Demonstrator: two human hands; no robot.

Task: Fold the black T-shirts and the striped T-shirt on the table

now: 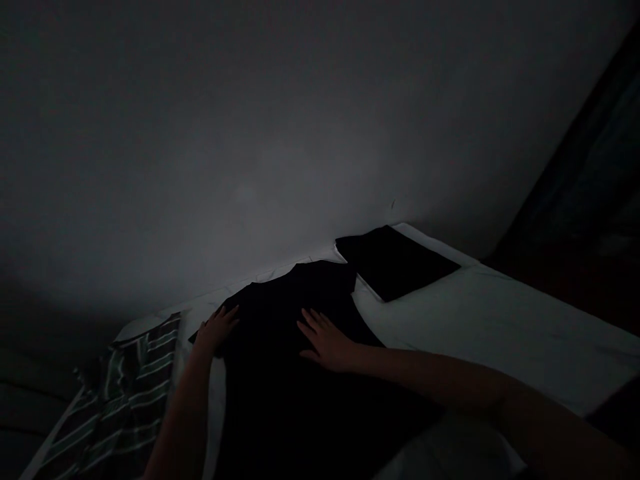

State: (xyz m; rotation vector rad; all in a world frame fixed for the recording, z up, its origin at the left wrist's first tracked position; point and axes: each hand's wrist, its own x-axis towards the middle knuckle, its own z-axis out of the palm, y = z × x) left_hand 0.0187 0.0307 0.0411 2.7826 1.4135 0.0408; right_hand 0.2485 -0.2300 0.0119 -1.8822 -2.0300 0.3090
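Left hand (216,330): open and palm down at the shirt's left edge, lower left of centre; as I read it from here, the fingers (227,317) are spread and released, with nothing pinched or clenched.

Right hand (325,341): open and flat on the shirt, just right of centre, its forearm reaching in from the lower right; the fingers (310,321) are splayed and released, grasping nothing.

Black T-shirt (285,380): lying spread on the white sheet, from the centre of the frame down to its bottom edge, with both hands resting on it. The dark fabric hides its folds and seams from me, so I cannot confirm its exact layout.

Work in hand: both palms are pressed on the spread shirt, the hands well apart.

Folded black cloth (395,261): a flat, squared stack on the sheet, just beside the shirt's upper right.

Striped cloth (135,393): dark with pale stripes, at the lower left, just beside the left forearm (183,420).

White sheet (505,333): spreading to the right of the frame and running under the shirt.

Wall (250,147): plain and grey, filling the upper frame behind the sheet.

Dark mass (585,160): at the upper right, too dim for me to identify.
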